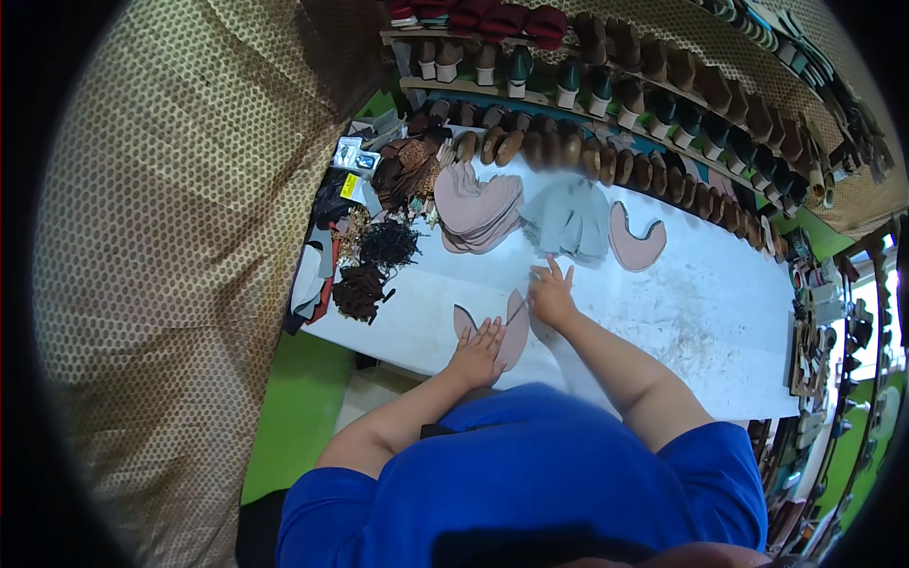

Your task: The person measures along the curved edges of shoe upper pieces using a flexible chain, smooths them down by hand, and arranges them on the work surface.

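- Blue shirt (540, 473) of mine fills the bottom of the view, and both my bare forearms go out from it toward the white worktable (701, 322).
- On the near part of the table lies a pink shoe-upper piece (511, 331), flat, with a curved notch cut in it.
- My left hand (478, 348) rests flat on this pink piece, palm down and fingers spread a little; it holds nothing, it only presses on the piece.
- My right hand (551, 293) is just beside the far right edge of the same piece, also palm down on the table, fingers spread wide and holding nothing. I cannot tell if its fingertips touch the piece or only the table.
- Farther from me, a stack of pink cut pieces (476, 210) lies on the table, and just beside it on the right is a pile of grey cut pieces (568, 222).
- One more single pink piece (636, 241) lies to the right of the grey pile, apart from it.
- On the left end of the table I see heaps of dark brown and black scraps (365, 284) and some brown patterned pieces (407, 170).
- Behind the table, a row of brown shoe lasts (606, 161) stands along its far edge, and above it shelves carry shoes with dark green uppers (606, 85).
- Dark red shoes (492, 17) sit on the top shelf.
- To the right of the table, a rack with small tools and parts (814, 331) stands close to its end.
- Left of the table the floor is green (294, 407).
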